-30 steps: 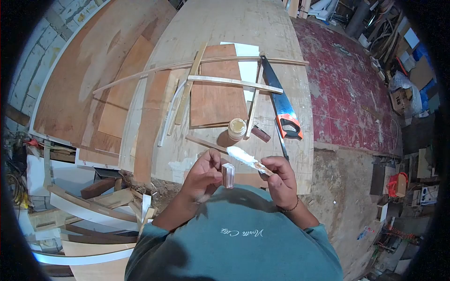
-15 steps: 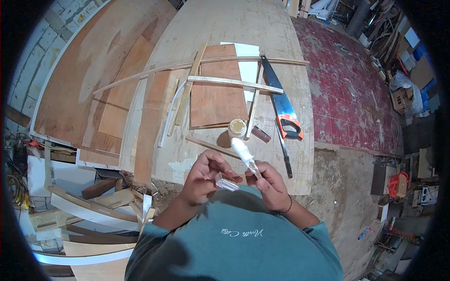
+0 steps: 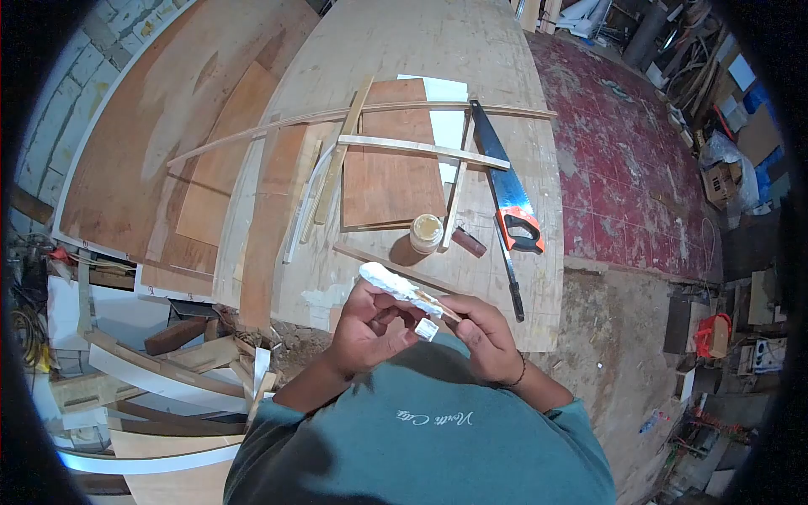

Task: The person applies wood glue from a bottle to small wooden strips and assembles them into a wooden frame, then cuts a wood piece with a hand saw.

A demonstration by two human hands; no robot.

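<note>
- White-coated stick (image 3: 410,292), in the near centre of the scene, lies aslant above your chest: its thickly coated end points left and away from you, its bare wooden end right and towards you.
- Your right-hand grip (image 3: 481,335) is grasping the bare end, thumb and fingers pinched around it.
- Your left-hand grip (image 3: 374,328) is grasping a small block (image 3: 427,329) between thumb and fingers, its white face turned up, just on the near side of the stick. You cannot tell from this angle whether stick and block touch.
- Beyond your hands, on the worktop (image 3: 396,42), stands a round jar (image 3: 427,234), mouth upward.
- Just right of the jar lies a dark reddish piece (image 3: 469,242).
- Further right, a handsaw (image 3: 507,185) lies with its orange-and-black handle towards you.
- On the far side of the jar, a brown board (image 3: 389,181) overlaps a white sheet (image 3: 448,109); a pale wood strip (image 3: 421,147) crosses the board and reaches the saw blade.
</note>
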